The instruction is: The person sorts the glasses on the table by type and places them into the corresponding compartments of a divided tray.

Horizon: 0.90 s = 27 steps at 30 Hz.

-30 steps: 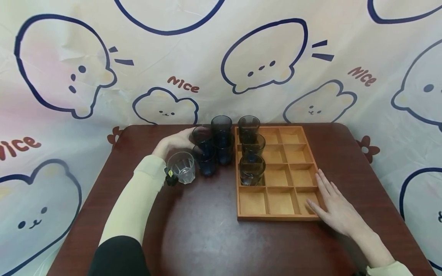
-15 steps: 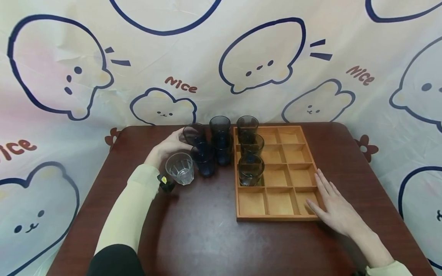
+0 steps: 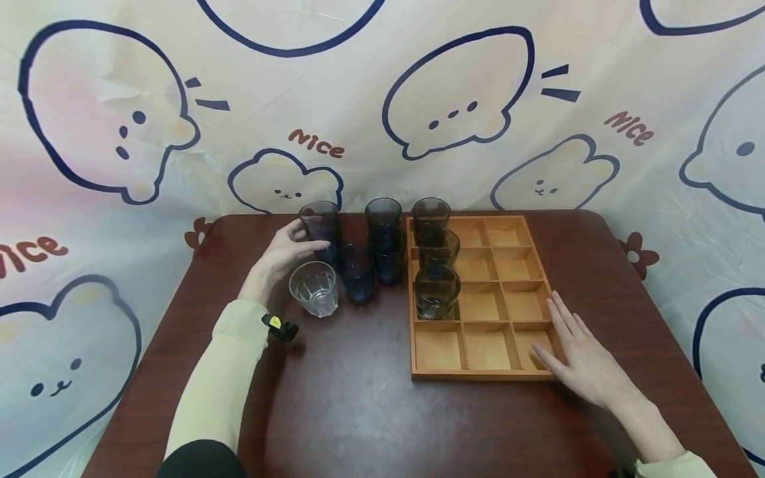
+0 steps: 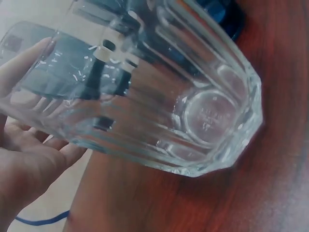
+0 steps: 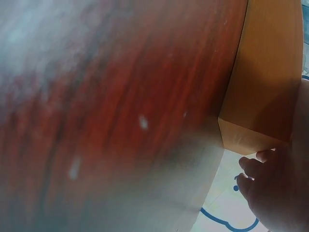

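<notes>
My left hand [image 3: 283, 255] grips a dark tinted glass [image 3: 319, 222] by its side near the back left of the table, thumb across its front. Just in front of that hand stands a clear faceted glass [image 3: 315, 292]; it fills much of the left wrist view, with the tinted glass showing through it. Beside these are more dark glasses [image 3: 357, 275]. My right hand [image 3: 588, 362] rests with straight fingers along the right side of a wooden tray [image 3: 478, 377]. Three tinted glasses [image 3: 435, 295] stand in the tray's left column.
Two dark glasses [image 3: 384, 219], one behind the other, stand close to the tray's left side. Thin wooden dividers split the tray into compartments. A cloth printed with cartoon shapes [image 3: 454, 93] hangs right behind the brown table [image 3: 335, 411].
My left hand has shifted left with the dark glass, drawing it away from the other dark glasses; it now stands more upright. The right hand stays at the tray.
</notes>
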Motion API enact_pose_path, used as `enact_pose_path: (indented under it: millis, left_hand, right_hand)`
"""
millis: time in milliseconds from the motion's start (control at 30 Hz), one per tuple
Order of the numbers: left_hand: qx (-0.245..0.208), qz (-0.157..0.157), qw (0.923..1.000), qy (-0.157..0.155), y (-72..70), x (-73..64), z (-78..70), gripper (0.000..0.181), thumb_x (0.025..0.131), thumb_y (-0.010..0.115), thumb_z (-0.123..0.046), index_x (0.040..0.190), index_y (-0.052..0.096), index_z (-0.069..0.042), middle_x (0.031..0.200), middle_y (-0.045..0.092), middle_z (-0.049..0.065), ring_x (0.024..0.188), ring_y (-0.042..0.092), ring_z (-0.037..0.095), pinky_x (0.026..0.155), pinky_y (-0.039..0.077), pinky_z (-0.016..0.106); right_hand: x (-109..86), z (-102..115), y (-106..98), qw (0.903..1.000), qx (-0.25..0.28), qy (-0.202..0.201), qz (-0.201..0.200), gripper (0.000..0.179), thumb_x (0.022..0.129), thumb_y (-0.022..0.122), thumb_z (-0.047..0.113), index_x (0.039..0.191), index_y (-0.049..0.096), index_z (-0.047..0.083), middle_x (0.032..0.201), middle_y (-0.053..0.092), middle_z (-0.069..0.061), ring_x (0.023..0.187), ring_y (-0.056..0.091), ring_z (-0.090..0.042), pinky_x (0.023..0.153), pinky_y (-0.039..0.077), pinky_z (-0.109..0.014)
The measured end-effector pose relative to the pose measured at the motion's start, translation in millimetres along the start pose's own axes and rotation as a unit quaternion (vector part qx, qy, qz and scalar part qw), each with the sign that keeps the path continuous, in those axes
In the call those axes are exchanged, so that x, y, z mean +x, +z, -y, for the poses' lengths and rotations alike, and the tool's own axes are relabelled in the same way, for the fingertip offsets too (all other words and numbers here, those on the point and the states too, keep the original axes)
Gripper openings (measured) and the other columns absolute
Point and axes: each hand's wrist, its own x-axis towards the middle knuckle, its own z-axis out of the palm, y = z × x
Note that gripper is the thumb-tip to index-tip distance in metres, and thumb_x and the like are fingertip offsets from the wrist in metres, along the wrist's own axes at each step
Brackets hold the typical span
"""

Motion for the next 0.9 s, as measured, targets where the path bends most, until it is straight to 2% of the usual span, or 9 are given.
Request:
enact_pose_path:
  millis: [100,167,267,367,433,600,700,900]
  left_hand:
    - [0.004,-0.042,0.9989,-0.021,4.5,-6.9,-3.9,0.092,0.099,0.082,-0.019,0.174,0.029,-0.017,0.173,0.046,0.016,0.13,0.066,0.011,0.112,0.057,0.026]
    - [-0.004,-0.061,0.9979,-0.021,5.0,-11.6,-4.7,0.089,0.101,0.08,-0.019,0.174,0.028,-0.017,0.174,0.045,0.017,0.134,0.065,0.014,0.114,0.056,0.028]
    - [0.008,-0.09,0.9959,-0.008,4.7,-17.1,-3.9,0.088,0.102,0.079,-0.025,0.174,0.029,-0.018,0.174,0.045,0.016,0.141,0.063,0.02,0.108,0.059,0.022]
    - [0.016,-0.121,0.9924,0.017,6.2,-24.8,-5.7,0.083,0.101,0.081,-0.028,0.171,0.036,-0.019,0.172,0.048,0.017,0.15,0.058,0.029,0.102,0.061,0.02]
    - [0.02,-0.141,0.989,0.04,8.4,-30.5,-8.3,0.08,0.1,0.082,-0.028,0.168,0.041,-0.021,0.17,0.05,0.016,0.149,0.057,0.03,0.094,0.061,0.016]
    - [0.043,-0.183,0.9769,0.101,13.5,-40.4,-15.8,0.077,0.097,0.085,-0.027,0.165,0.047,-0.027,0.166,0.052,0.011,0.152,0.055,0.029,0.093,0.058,0.014]
    - [0.05,-0.204,0.9687,0.133,17.5,-44.4,-19.8,0.071,0.097,0.085,-0.026,0.16,0.053,-0.028,0.157,0.058,0.004,0.145,0.061,0.023,0.094,0.057,0.014]
    - [0.046,-0.235,0.9492,0.204,27.4,-53.9,-28.6,0.058,0.095,0.084,-0.019,0.149,0.062,-0.023,0.125,0.074,-0.014,0.119,0.069,0.011,0.091,0.057,0.019]
  right_hand:
    - [0.3,-0.5,0.8,1.0,0.0,-0.002,0.0,0.094,0.111,0.063,0.044,0.175,0.01,0.001,0.186,0.006,-0.019,0.168,0.024,-0.047,0.142,-0.003,-0.033]
    - [0.3,-0.5,0.9,1.0,0.0,-0.002,0.0,0.094,0.111,0.063,0.044,0.175,0.01,0.001,0.186,0.006,-0.019,0.168,0.024,-0.048,0.141,-0.005,-0.031]
    - [-0.4,-0.4,0.6,1.0,0.001,-0.003,-0.001,0.095,0.11,0.064,0.044,0.176,0.009,0.002,0.186,0.006,-0.018,0.168,0.024,-0.047,0.139,-0.008,-0.025]
    - [-1.3,-0.4,0.6,1.0,-0.001,-0.002,-0.003,0.095,0.11,0.064,0.044,0.176,0.009,0.002,0.187,0.006,-0.018,0.169,0.023,-0.046,0.138,-0.009,-0.023]
    - [-1.8,-0.7,0.7,1.0,-0.001,-0.003,-0.005,0.096,0.11,0.064,0.044,0.176,0.009,0.002,0.187,0.006,-0.018,0.169,0.023,-0.045,0.138,-0.008,-0.024]
    - [-1.7,-1.3,1.1,1.0,-0.002,-0.006,-0.007,0.095,0.11,0.065,0.043,0.175,0.009,0.002,0.187,0.006,-0.018,0.169,0.023,-0.045,0.14,-0.006,-0.027]
    - [-1.3,-1.4,0.9,0.9999,-0.003,-0.007,-0.007,0.095,0.11,0.064,0.044,0.175,0.01,0.001,0.186,0.006,-0.018,0.169,0.023,-0.045,0.14,-0.006,-0.028]
    - [-0.6,-1.7,0.8,1.0,-0.002,-0.005,-0.004,0.096,0.11,0.064,0.045,0.176,0.009,0.002,0.187,0.005,-0.018,0.169,0.023,-0.044,0.141,-0.005,-0.029]
